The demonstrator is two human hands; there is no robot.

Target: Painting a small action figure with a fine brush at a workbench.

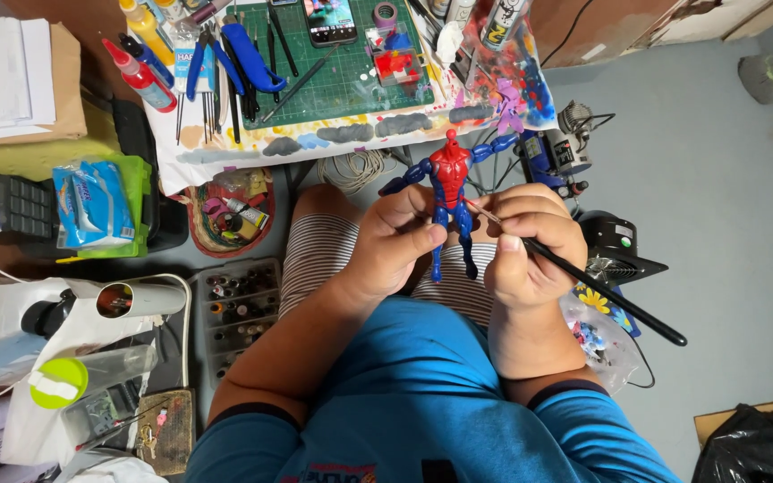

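Note:
A red and blue action figure (450, 192) with its arms spread is held upright over my lap. My left hand (395, 241) grips it around the waist and legs, thumb across the front. My right hand (530, 241) is closed around a thin black paintbrush (610, 295), whose tip touches the figure's right side near the hip. The brush handle slants down to the right, past my knee.
A low table with a green cutting mat (342, 72), a phone (330, 20), paint bottles (140, 76), blue pliers (248, 58) and a paint-smeared sheet lies ahead. A tray of small paint pots (234, 309) and bags sit left. A small compressor (552, 156) stands right on the grey floor.

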